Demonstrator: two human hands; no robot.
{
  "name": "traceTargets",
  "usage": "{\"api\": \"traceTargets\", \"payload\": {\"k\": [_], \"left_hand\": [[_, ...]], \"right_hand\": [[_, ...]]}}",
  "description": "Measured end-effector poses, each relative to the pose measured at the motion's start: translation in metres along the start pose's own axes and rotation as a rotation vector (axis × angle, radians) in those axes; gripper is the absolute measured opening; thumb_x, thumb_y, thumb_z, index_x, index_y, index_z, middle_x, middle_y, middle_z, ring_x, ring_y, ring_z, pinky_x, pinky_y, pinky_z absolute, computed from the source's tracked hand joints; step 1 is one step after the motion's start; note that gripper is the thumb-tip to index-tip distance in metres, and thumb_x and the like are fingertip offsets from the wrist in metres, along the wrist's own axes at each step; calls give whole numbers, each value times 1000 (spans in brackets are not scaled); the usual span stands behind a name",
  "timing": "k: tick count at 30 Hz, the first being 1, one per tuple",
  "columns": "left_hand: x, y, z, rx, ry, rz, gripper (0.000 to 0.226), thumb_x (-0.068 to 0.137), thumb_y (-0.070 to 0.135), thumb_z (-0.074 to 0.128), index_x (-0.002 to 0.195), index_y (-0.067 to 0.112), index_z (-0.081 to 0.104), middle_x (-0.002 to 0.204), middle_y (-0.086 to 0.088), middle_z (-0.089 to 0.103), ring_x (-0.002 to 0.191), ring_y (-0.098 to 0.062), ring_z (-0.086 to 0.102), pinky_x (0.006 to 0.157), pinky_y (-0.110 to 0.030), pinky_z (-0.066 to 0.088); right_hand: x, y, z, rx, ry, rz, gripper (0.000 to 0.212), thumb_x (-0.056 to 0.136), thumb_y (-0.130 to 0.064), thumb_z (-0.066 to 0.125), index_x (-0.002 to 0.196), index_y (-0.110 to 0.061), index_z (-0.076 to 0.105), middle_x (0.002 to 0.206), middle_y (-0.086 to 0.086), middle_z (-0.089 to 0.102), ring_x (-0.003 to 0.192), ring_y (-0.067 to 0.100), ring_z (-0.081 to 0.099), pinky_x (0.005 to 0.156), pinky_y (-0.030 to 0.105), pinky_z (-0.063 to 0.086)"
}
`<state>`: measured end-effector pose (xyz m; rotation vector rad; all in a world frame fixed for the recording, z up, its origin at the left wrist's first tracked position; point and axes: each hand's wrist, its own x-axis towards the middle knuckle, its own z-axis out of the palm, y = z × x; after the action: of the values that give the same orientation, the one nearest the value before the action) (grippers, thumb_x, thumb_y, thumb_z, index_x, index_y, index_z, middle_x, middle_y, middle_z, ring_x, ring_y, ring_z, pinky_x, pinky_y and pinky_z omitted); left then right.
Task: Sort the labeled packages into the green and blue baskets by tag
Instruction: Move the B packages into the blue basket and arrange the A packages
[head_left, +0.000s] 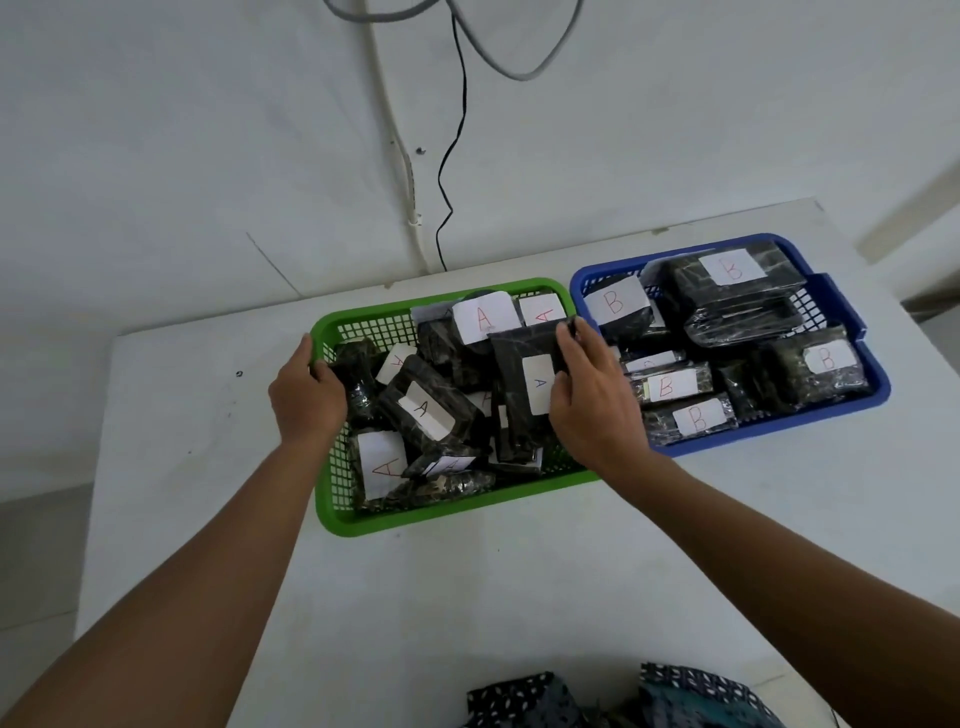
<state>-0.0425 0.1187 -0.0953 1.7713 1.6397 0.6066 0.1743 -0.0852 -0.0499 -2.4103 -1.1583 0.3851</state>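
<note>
Two bare arms reach across a white bench (467, 597) toward two baskets set side by side. The left hand (307, 397) grips a dark package at the green basket's (415, 519) left edge; the right hand (589, 400) holds an A package (524, 395) upright over the same basket. Farther right, the blue basket (779, 428) holds B packages. Sorting looks nearly finished; next, probably, both packages get released among the A's.

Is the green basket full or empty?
Full. The green basket is piled with black packages tagged A, stacked up to its rim.
</note>
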Motion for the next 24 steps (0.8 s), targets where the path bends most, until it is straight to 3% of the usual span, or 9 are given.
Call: {"api": "traceTargets", "payload": {"k": [5,10,15,19,22,24], "left_hand": [[1,-3,1,-7,9,-10,46,103,11,41,150,10,42,149,-13,48,136,-28,47,109,-23,31],[1,-3,2,2,27,-3,46,103,10,41,149,9,42,147,-14,50,134,-28,49,103,-19,28],[-1,-1,2,-5,35,-4,46,103,10,41,149,10,43,145,-13,52,127,-27,55,99,-17,31],[0,-1,2,-28,35,-15,46,103,11,41,149,10,43,146,-12,52,129,-26,53,102,-18,33],[0,-2,2,-30,35,-22,46,103,11,40,149,11,43,144,-12,53,126,-25,56,100,-18,35],[0,-1,1,-22,37,-22,46,103,11,40,149,10,42,144,-12,54,125,-25,56,98,-16,33]], "right_hand": [[-3,1,9,26,-109,-36,64,105,-43,39,160,-18,17,169,0,7,153,21,18,113,43,39],[-3,10,7,-21,-95,-86,64,104,-42,43,159,-17,20,169,1,8,152,23,19,108,42,43],[-1,-2,16,-116,18,-139,65,101,-42,44,156,-13,27,167,11,12,154,29,12,124,49,19],[6,-23,22,-264,48,-228,68,98,-49,44,155,-14,30,168,13,9,155,28,2,124,53,13],[14,-50,25,-228,34,-353,59,97,-40,52,148,-13,42,164,15,25,153,30,15,123,54,18],[20,-69,28,-147,-35,-441,45,97,-31,57,138,-13,55,150,12,49,141,29,42,115,51,37]]}}
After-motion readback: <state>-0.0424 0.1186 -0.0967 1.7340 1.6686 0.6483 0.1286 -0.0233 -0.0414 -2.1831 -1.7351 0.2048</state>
